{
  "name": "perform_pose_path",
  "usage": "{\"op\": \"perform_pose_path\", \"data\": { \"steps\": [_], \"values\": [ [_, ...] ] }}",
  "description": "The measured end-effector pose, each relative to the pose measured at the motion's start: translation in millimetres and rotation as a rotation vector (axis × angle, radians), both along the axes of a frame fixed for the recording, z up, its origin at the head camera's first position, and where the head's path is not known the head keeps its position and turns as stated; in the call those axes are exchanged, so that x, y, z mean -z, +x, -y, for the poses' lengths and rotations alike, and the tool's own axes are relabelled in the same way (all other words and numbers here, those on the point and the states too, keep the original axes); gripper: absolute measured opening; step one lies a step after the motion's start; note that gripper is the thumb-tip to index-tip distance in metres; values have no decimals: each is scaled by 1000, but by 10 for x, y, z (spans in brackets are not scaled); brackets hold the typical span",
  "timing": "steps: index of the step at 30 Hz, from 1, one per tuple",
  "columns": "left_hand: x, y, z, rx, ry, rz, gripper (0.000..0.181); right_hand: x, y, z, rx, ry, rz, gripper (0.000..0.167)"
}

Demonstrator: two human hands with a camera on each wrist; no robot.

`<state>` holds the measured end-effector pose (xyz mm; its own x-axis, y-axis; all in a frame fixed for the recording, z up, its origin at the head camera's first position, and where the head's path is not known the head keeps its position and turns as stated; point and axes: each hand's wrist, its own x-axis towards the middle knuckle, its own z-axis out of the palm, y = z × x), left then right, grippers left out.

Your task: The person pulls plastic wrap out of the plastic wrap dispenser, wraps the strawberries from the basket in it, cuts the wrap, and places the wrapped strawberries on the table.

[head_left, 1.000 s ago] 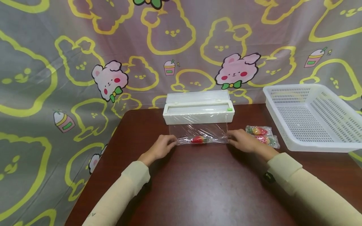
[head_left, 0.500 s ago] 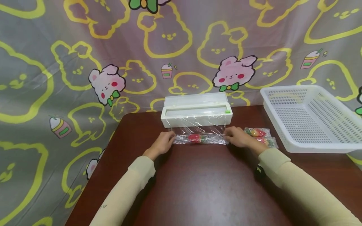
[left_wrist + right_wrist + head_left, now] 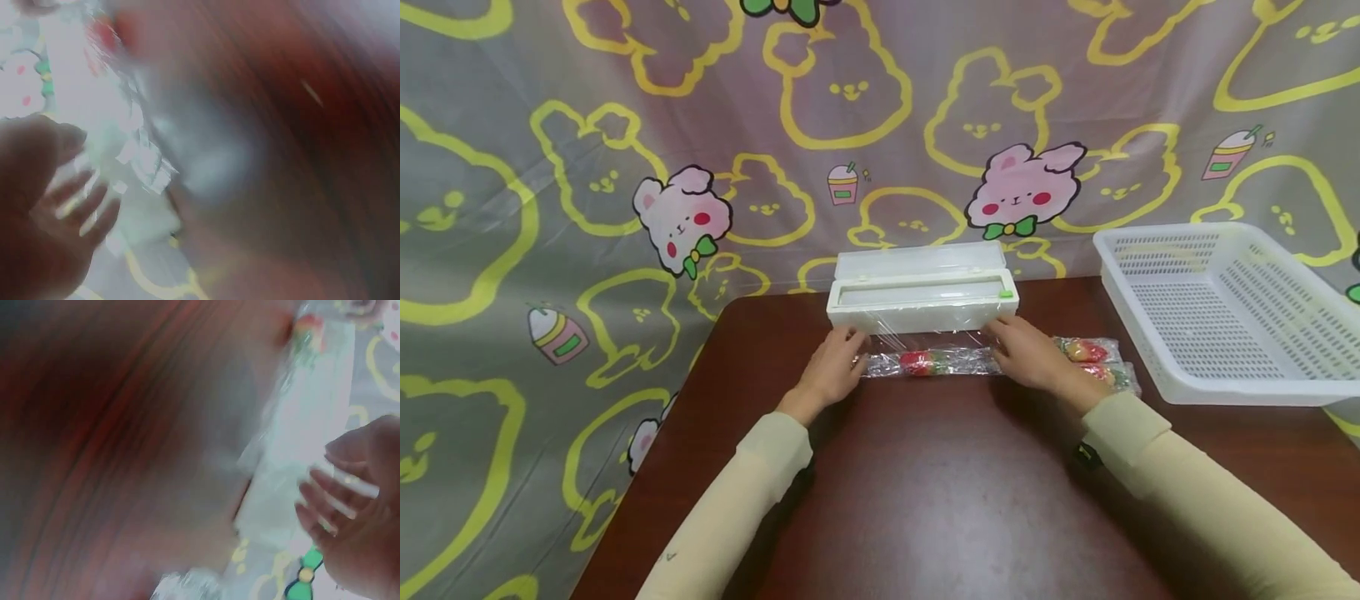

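A red strawberry (image 3: 916, 362) with a green end lies rolled in clear cling film (image 3: 964, 361) on the table. The film runs back to a white cling film dispenser (image 3: 925, 320) whose lid stands raised. My left hand (image 3: 833, 367) is at the roll's left end, fingers spread and loosely bent in the left wrist view, apart from the crinkled film end (image 3: 149, 165). At the right end hovers my right hand (image 3: 1028, 354); the right wrist view shows its fingers (image 3: 328, 490) parted, holding nothing. Both wrist views are blurred.
Two film-wrapped strawberry pieces (image 3: 1088, 350) lie just right of my right hand, partly hidden by it. Beyond them stands a white perforated plastic basket (image 3: 1247, 392). The brown table (image 3: 940, 475) ends at a patterned curtain (image 3: 917, 117) behind the dispenser.
The strawberry has been rolled further up in the film, slightly toward the dispenser. Both hands have let go of the roll's ends and moved up toward the dispenser.
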<state>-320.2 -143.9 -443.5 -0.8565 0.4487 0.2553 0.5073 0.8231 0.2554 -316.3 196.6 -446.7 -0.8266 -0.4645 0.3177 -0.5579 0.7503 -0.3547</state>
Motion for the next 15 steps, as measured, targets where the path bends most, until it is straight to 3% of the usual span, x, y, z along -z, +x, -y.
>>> {"op": "perform_pose_path", "data": {
  "steps": [3,5,7,10,15],
  "values": [
    [-4,13,-157,151,34,9,16,15,23,124,-153,-21,4,29],
    [27,9,-243,197,27,71,19,66,18,182,-221,-18,52,32],
    [74,-4,-286,192,5,129,22,124,3,202,-240,-3,102,33],
    [126,-23,-260,139,-19,201,28,190,-32,153,-214,29,138,35],
    [156,-24,-111,74,-1,253,28,206,-57,-6,-153,25,184,35]
  ]
}}
